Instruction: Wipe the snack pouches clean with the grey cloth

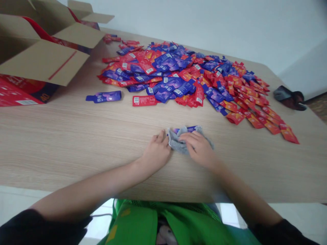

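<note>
On the table in front of me lies a purple pouch (191, 129), mostly hidden under a grey cloth (178, 145). My right hand (200, 149) is closed on the cloth, with its fingers bunching it against the pouch. At the pouch's left end, my left hand (157, 151) rests low on the table, its fingers bent and pressed on that end. Another purple pouch (107, 97) lies flat by itself farther to the left. A red pouch (144, 100) lies face down at the front edge of a large pile.
A wide pile of red and purple pouches (168, 64) spreads across the back of the wooden table (76, 143). Open cardboard boxes (46, 61) with raised flaps stand at the left. A dark object (288, 97) lies near the right edge. A white wall runs behind.
</note>
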`<act>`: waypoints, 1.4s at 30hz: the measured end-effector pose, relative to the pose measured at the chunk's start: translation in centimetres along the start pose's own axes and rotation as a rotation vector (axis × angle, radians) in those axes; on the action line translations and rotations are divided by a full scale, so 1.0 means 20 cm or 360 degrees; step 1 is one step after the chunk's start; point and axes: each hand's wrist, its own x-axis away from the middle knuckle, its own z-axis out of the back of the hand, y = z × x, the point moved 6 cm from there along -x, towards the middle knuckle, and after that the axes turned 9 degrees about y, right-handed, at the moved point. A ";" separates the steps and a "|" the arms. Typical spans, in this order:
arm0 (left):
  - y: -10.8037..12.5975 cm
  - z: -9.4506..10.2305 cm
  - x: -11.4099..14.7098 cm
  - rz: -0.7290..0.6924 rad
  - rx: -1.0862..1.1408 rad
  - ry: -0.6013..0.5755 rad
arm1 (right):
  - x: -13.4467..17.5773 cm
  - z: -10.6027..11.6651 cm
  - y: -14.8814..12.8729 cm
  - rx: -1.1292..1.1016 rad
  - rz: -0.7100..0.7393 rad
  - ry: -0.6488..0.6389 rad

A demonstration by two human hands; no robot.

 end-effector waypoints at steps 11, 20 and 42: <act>-0.01 -0.02 0.00 0.0025 0.0019 -0.0044 | 0.04 0.23 0.29 0.0235 -0.0553 0.0105; -0.01 -0.01 0.00 0.0027 0.0060 -0.0030 | 0.00 -0.01 0.12 0.0009 -0.0299 -0.0116; -0.01 -0.02 -0.01 0.0071 0.0022 0.0028 | 0.02 0.10 0.41 0.0618 -0.0586 0.0479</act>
